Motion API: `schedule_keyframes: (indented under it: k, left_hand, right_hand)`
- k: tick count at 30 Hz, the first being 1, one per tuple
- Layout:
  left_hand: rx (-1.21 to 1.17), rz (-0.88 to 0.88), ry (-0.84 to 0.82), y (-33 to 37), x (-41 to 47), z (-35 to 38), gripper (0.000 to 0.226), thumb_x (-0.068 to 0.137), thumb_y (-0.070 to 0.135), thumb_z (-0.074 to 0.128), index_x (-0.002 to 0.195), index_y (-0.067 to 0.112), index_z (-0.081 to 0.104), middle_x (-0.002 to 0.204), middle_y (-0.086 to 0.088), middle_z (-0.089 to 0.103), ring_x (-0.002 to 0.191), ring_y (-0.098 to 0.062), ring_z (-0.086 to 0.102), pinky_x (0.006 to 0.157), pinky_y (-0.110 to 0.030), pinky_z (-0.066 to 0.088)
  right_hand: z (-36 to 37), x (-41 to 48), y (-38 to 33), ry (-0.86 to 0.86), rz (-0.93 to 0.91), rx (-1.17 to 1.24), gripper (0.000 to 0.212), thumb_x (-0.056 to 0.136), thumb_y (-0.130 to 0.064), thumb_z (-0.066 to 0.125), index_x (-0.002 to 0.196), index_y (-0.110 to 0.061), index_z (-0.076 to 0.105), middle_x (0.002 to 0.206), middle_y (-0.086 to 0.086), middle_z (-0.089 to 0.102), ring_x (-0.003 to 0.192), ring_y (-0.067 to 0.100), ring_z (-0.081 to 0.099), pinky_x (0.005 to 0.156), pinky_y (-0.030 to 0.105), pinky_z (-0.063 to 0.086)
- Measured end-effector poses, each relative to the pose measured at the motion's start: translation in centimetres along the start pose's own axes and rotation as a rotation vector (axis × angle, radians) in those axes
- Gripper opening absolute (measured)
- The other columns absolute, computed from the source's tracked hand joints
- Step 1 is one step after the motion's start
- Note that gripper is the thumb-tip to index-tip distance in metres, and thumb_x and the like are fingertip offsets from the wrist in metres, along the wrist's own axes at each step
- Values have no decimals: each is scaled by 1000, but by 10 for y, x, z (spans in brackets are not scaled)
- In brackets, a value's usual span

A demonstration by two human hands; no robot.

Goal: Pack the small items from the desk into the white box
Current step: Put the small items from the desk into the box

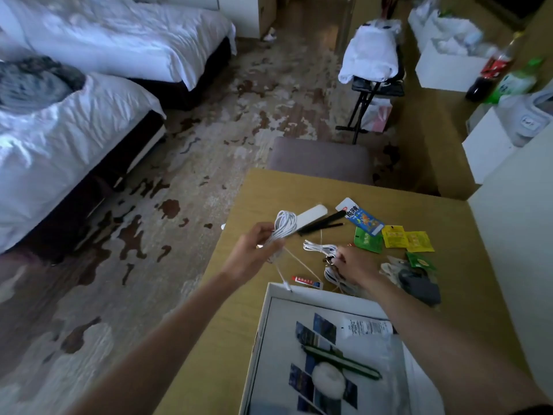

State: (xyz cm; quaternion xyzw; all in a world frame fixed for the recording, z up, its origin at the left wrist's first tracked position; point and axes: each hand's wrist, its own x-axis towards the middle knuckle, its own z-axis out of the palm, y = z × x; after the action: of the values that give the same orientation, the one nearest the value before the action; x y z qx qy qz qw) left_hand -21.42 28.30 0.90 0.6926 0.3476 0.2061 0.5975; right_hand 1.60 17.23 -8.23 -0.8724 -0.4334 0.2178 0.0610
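Gripping a coiled white cable (281, 227) above the desk (466, 283), the left hand (254, 253) is clenched around it; the right hand (354, 265) pinches a second cable bundle (318, 247) just beyond the white box (269, 298).

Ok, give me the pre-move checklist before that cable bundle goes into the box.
1. Left hand grips the coiled white cable: ok.
2. Cable fully gathered: not ok, a loose end dangles toward the box.
3. White box open: ok.
4. Free space inside beside the green pen and white puff: ok.
5. Right hand free: not ok, its fingers are on a second cable.
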Motion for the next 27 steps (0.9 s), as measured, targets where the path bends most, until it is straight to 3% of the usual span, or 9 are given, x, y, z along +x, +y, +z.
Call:
schedule_keyframes:
  k: [3,7,9,12,15,17,20,27]
  left_hand:
    - [18,53,7,11,-21,9,34,89,15,62,122,10,53,104,-3,67,83,-9,63,63,-14,53]
    - [155,122,-14,13,-46,26,31,86,17,66,116,11,59,100,2,66,90,-11,61,76,-16,49]
    - [263,123,-31,8,-58,34,33,85,21,67,116,14,58,98,5,64,87,-8,60,77,-17,46]
    - [448,142,-78,1,-73,41,30,86,26,64,113,20,51,100,5,62,87,-5,58,71,-13,44]
    - [730,155,-150,-4,-80,47,24,89,28,58,107,19,44,104,-5,60,93,-22,54,71,-30,39]
    - [872,152,-191,-7,-81,53,26,92,28,54,111,16,42,111,-10,60,94,-26,55,71,-30,37]
    - [1096,149,-269,-12,-79,60,29,94,29,48,119,15,43,121,-11,59,103,-29,58,75,-35,44]
    - [1374,345,-459,-32,-65,78,31,94,24,49,123,13,47,133,-8,51,112,-26,57,90,-41,51]
  right_hand:
    - [-19,-18,-6,81,-60,192,21,99,-29,46,91,-14,59,94,4,63,86,20,61,77,41,52]
    - [-51,-54,-11,168,-109,577,23,101,-34,43,100,-16,57,89,-1,62,74,11,57,60,22,42]
    - [-63,-71,-12,180,-130,769,24,100,-35,43,97,-16,57,84,0,58,72,16,56,62,20,44]
    - [-75,-94,-15,177,-58,1108,21,97,-31,47,92,-14,58,99,13,62,99,34,62,92,53,50]
    - [-74,-118,-17,116,-51,1295,19,98,-25,45,84,-16,53,86,14,66,84,32,64,84,59,50]
    - [-69,-133,-16,46,-88,1321,18,99,-23,43,86,-13,50,70,12,64,63,28,62,66,50,51]
    - [-56,-150,-11,-13,-108,1245,18,102,-21,42,91,-9,50,66,9,59,50,20,56,51,32,51]
    - [-22,-172,10,-100,-73,881,20,102,-21,39,92,-7,49,72,7,52,46,12,44,44,25,37]
